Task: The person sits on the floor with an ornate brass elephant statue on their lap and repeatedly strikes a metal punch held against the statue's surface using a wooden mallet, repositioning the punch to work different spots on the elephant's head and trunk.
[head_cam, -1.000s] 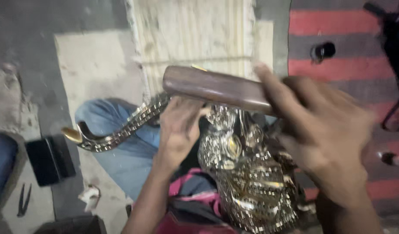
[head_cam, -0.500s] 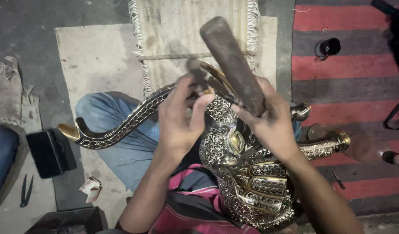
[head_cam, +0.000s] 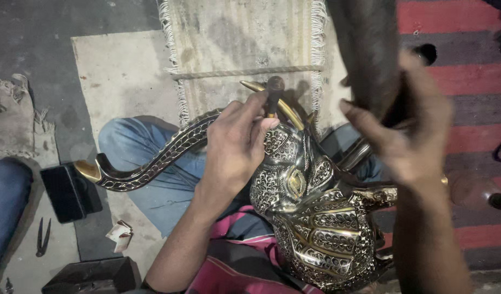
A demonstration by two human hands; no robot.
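Head view. Ornate engraved silver-and-gold metal animal head [head_cam: 316,218] rests on the person's lap, centre frame; its long curved patterned horn [head_cam: 152,160] sweeps toward 9 o'clock. Left hand [head_cam: 234,147] at centre, fingers pinched closed around a small dark punch tool [head_cam: 273,97] set at the head's top. Right hand [head_cam: 413,130] at 2 o'clock, fingers wrapped around a blurred dark wooden mallet [head_cam: 370,49] raised above. Fringed beige mat [head_cam: 234,49] at 12 o'clock.

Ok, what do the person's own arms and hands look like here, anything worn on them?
Both are bare. The left hand and its forearm show no glove, sleeve, ring or watch. The right hand is partly blurred; it too looks ungloved, with a bare forearm below it and no sleeve in view. A small gold-coloured glint shows beside the right wrist, but I cannot tell if it is worn.
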